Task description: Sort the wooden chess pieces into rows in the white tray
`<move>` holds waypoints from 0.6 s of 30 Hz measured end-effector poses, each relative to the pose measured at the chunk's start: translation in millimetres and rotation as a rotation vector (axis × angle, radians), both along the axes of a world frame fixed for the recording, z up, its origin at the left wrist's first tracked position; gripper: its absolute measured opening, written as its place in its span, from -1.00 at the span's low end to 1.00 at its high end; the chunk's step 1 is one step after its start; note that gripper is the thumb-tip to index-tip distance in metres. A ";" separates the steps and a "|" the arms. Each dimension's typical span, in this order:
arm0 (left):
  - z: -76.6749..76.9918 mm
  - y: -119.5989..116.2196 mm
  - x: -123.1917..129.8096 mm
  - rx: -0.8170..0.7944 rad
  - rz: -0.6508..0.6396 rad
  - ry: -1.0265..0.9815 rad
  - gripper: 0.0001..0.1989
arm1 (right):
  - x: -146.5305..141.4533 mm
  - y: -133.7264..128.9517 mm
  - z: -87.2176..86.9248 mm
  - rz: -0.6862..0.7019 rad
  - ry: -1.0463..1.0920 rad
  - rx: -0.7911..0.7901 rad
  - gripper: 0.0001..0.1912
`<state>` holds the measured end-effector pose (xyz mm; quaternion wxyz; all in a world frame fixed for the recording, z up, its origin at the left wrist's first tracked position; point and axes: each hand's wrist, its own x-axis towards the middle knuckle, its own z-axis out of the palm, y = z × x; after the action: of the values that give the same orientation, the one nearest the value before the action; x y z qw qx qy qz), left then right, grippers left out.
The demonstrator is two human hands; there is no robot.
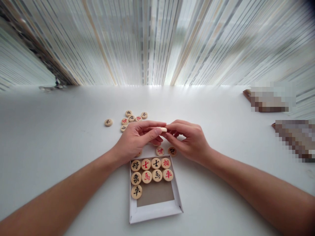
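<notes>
A xiangqi piece (163,130) is held edge-on above the white table, its face not readable. My left hand (137,136) pinches it between thumb and fingers. The fingertips of my right hand (188,136) close on its right edge. Just below the hands lie a red-marked piece (159,150) and a black-marked piece (172,151); another peeks out beneath my left hand. Nearer to me, a shallow white box (157,211) holds several pieces in rows, with a lone black piece (136,191) starting the third row at the left.
Several loose pieces (131,118) cluster beyond my left hand, and one piece (108,122) lies apart to their left. Two brown-edged objects, mostly blurred out, rest at the right, one farther (247,95) and one nearer (283,134). Striped blinds (147,42) hang behind the table.
</notes>
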<state>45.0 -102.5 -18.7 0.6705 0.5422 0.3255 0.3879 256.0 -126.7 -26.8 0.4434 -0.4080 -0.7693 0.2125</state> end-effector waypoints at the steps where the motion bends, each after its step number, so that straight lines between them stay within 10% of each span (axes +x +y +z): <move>1: -1.0 0.4 -0.5 -0.015 0.006 0.000 -0.72 | 0.3 -0.1 0.2 -0.009 -0.018 0.018 -0.90; 18: -0.1 1.9 -0.6 -0.168 0.080 -0.056 -0.68 | 1.0 -1.8 0.8 0.046 0.011 0.111 -0.81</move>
<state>44.3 -100.6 -18.7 0.7065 0.4595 0.3595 0.4006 257.0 -128.5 -25.9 0.4646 -0.3638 -0.7866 0.1817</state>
